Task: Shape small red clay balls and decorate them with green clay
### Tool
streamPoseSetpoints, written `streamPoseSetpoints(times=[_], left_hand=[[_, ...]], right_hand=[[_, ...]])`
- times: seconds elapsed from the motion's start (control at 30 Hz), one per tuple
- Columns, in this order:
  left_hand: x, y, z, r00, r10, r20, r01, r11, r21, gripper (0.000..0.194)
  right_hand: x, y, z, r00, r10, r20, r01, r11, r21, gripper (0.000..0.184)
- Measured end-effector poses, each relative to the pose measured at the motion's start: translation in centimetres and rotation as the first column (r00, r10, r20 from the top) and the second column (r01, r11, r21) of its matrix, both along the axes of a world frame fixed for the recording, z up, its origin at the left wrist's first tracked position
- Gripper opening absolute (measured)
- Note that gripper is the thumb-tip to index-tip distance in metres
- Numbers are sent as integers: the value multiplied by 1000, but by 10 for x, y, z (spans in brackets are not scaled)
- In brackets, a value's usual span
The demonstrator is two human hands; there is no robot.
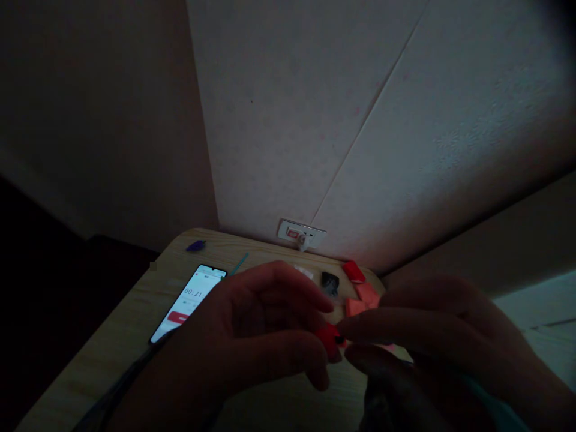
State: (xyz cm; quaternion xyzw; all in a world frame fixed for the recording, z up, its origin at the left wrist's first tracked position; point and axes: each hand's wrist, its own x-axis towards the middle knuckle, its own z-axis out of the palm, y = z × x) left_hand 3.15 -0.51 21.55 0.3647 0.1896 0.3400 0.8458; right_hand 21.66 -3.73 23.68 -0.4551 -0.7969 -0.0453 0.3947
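My left hand is closed around a small red lump that looks like modelling clay, held above the table between thumb and fingers. On the lump's right side sits a tiny black piece. The thumb and forefinger of my right hand pinch at this black piece, their tips touching or nearly touching the red lump. Dim light makes the exact contact hard to see. Behind the hands lie a red packet or block, orange pieces and a black lump in clear wrapping.
A lit phone showing a timer lies on the wooden table, partly behind my left arm. Beyond it are a purple item and a thin green stick. A socket with a plug is on the wall behind.
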Motion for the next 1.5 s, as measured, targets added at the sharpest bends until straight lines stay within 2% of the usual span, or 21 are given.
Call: streamPoseSetpoints(times=[0.2,0.43,0.6,0.77,1.17,1.33,1.5], left_hand=[[0,0,1,1000,-3,6,3,1000,-4,15],[0,2,2,998,-57,8,57,998,-5,12],[0,1,1,998,-63,8,63,998,-20,12],[1,0,1,997,-69,31,70,997,-17,13],[1,1,5,998,-66,21,67,996,-51,9],[1,1,3,997,-67,25,67,997,-28,7],[2,0,1,998,-39,44,39,999,2,5]], right_hand=[[3,2,8,996,71,46,-70,997,-31,13],[-3,1,7,998,47,-48,-47,999,3,13],[-3,2,13,993,112,-46,-112,994,3,5],[-4,0,9,994,58,-93,-57,998,14,13],[-10,0,6,997,54,-64,-53,998,18,11],[-12,-2,4,995,4,-100,-2,1000,24,12],[-1,3,4,997,58,-41,-58,998,12,13]])
